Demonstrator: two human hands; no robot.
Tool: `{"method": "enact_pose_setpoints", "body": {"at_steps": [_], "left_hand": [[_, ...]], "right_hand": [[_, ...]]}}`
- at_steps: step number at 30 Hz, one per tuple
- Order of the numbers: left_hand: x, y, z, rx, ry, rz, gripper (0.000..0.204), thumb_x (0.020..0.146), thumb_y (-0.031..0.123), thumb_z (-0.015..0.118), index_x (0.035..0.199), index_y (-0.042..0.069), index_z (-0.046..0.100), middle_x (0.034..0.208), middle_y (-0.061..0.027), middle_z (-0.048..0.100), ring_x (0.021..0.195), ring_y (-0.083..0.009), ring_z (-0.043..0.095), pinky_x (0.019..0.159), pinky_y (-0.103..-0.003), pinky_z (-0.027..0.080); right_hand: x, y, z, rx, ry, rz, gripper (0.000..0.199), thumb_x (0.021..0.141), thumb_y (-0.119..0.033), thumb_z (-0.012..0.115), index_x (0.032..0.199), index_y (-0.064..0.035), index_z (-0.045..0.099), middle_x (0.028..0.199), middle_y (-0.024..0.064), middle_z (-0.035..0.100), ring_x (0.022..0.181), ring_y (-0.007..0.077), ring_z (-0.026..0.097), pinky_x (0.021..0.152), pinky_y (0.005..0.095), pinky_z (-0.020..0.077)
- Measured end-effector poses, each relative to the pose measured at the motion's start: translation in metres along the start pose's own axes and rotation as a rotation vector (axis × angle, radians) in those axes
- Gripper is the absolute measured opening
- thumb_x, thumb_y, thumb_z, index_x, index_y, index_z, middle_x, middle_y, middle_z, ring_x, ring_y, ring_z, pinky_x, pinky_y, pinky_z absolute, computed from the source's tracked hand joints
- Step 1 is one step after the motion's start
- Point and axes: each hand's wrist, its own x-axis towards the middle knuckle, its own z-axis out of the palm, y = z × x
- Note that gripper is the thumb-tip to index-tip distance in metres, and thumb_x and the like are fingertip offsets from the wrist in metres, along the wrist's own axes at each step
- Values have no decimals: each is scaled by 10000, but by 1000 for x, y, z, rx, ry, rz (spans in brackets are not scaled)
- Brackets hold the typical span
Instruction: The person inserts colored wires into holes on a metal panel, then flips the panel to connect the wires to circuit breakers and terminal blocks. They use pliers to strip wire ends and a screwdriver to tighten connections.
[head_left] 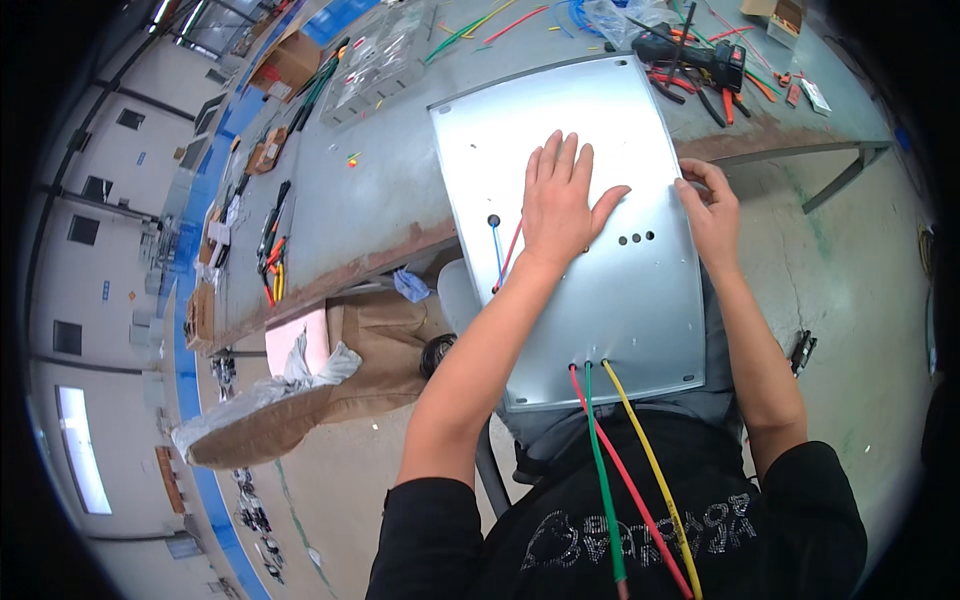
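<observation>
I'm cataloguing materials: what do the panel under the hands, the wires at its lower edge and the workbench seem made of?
Panel: likely sheet metal, smooth and silvery, given its soft sheen and clean round holes.
Wires: probably plastic-coated, smooth, judging by their even, bright colours; the cores are hidden.
Workbench: perhaps painted steel, dull grey, judging by rust-brown wear along its edge.

Close head-worn fisheye view, downward

I see one panel (625,300): silver, flat, rectangular, tagging it as spanning bench (370,215) to lap (560,424). Red wire (625,470), green wire (601,470), yellow wire (647,450) emerge near its close edge; blue wire (498,255) along left side. Three holes (636,239) in a row, right of centre.
</observation>
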Motion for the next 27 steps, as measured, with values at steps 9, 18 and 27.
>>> {"method": "enact_pose_setpoints", "body": {"at_steps": [9, 18, 27], "left_hand": [[22, -39, -2, -378, -171, 40, 644, 1051, 501, 632, 1439, -12, 665, 1613, -254, 530, 1582, -444, 371, 1302, -537, 278], [-4, -14, 12, 94, 139, 127, 702, 969, 545, 728, 1383, -19, 684, 1478, -242, 636, 1450, -449, 512, 1205, -545, 398], [6, -20, 6, -104, -5, 71, 622, 999, 487, 709, 1378, -6, 698, 1554, -250, 577, 1530, -449, 422, 1262, -555, 330]], "right_hand": [[-4, 21, 5, 180, -122, 259, 436, 1052, -160, 688, 1439, -33, 532, 861, 4, 680, 813, 56, 602, 766, 232, 460], [-12, 6, -5, 229, -160, 302, 413, 1082, -152, 656, 1443, -7, 521, 1003, 81, 759, 876, 84, 675, 772, 238, 518], [-8, 17, -3, 142, -145, 244, 451, 1064, -157, 650, 1480, -40, 519, 879, 21, 704, 825, 70, 620, 797, 269, 500]]}}
